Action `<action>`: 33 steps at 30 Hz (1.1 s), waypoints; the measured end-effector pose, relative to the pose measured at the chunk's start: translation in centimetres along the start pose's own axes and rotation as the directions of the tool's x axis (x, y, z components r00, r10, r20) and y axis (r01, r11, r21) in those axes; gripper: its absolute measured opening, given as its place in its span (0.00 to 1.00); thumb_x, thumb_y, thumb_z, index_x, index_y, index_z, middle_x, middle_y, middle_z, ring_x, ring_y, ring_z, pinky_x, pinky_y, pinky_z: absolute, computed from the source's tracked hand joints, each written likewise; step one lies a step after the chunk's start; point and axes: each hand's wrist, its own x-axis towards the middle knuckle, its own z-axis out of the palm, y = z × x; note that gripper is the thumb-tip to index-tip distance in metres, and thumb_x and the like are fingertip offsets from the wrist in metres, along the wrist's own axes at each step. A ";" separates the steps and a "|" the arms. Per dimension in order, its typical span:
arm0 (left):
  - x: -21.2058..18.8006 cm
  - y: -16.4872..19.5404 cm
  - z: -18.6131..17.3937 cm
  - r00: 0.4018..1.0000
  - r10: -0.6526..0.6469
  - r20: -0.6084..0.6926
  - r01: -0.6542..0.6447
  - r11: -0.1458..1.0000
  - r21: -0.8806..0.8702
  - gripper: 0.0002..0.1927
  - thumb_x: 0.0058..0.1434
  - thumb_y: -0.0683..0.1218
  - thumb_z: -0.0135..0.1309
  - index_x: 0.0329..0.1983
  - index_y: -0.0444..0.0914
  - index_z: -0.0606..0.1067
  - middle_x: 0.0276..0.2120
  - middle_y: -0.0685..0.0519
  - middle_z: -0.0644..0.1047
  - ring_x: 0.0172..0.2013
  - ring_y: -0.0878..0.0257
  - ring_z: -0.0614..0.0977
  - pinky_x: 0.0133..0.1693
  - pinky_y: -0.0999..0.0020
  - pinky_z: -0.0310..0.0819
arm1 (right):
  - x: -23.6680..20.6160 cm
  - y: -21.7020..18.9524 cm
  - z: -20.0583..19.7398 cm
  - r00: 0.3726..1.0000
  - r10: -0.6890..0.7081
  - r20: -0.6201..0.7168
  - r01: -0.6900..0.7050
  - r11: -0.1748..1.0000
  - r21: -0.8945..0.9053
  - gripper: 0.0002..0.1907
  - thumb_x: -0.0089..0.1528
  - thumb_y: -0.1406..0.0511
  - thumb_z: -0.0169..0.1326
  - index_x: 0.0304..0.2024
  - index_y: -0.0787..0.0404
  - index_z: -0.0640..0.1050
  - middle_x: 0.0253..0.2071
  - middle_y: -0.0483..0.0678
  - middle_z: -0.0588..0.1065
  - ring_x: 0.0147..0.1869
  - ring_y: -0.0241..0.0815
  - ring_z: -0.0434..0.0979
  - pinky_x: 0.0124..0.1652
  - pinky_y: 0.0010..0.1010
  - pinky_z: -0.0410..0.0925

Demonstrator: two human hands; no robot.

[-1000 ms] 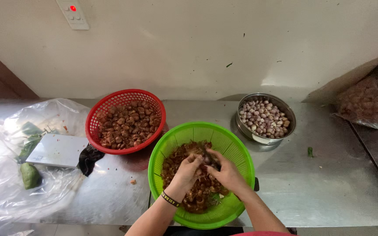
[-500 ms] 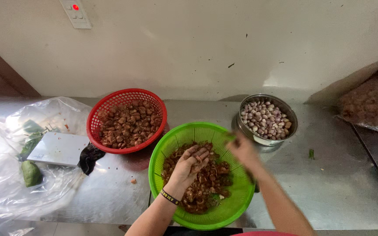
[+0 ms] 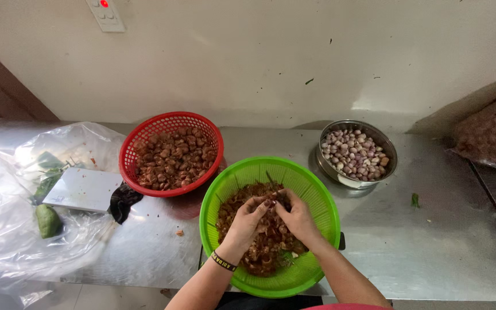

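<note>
Both hands, left and right, pinch one small shallot over the green basket, catching skins; peeled bulbs fill the bowl at 2 o'clock.

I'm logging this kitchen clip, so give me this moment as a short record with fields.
left hand: in the green basket, on the brown peels
right hand: beside it, fingertips meeting over a small piece
red basket: behind left, full of brown bits
metal bowl: behind right, holds peeled bulbs
counter: steel
</note>
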 end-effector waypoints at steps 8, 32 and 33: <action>0.4 1.2 0.2 0.978 0.104 -0.181 -0.099 0.994 0.039 0.09 0.69 0.46 0.52 0.48 0.38 0.76 0.37 0.55 0.81 0.31 0.68 0.82 0.26 0.73 0.75 | -3.1 -0.1 -1.2 0.924 0.185 0.334 -0.250 0.954 0.163 0.32 0.73 0.59 0.42 0.80 0.45 0.56 0.33 0.47 0.71 0.27 0.33 0.64 0.28 0.26 0.62; -2.4 2.2 3.9 0.922 0.378 -0.077 -0.339 0.889 0.309 0.12 0.69 0.40 0.51 0.53 0.34 0.80 0.42 0.54 0.83 0.41 0.69 0.80 0.43 0.72 0.76 | -3.7 1.8 -0.3 0.899 0.302 0.317 -0.427 0.450 0.784 0.17 0.73 0.50 0.52 0.43 0.56 0.73 0.21 0.40 0.65 0.18 0.32 0.62 0.19 0.26 0.59; -2.2 2.3 3.8 0.953 0.286 -0.097 -0.256 0.936 0.242 0.13 0.69 0.40 0.50 0.53 0.35 0.80 0.42 0.55 0.83 0.40 0.70 0.80 0.42 0.72 0.76 | -3.7 2.1 -0.3 0.911 0.205 0.358 -0.411 0.377 0.830 0.21 0.77 0.49 0.53 0.39 0.58 0.71 0.21 0.40 0.64 0.18 0.31 0.63 0.20 0.25 0.59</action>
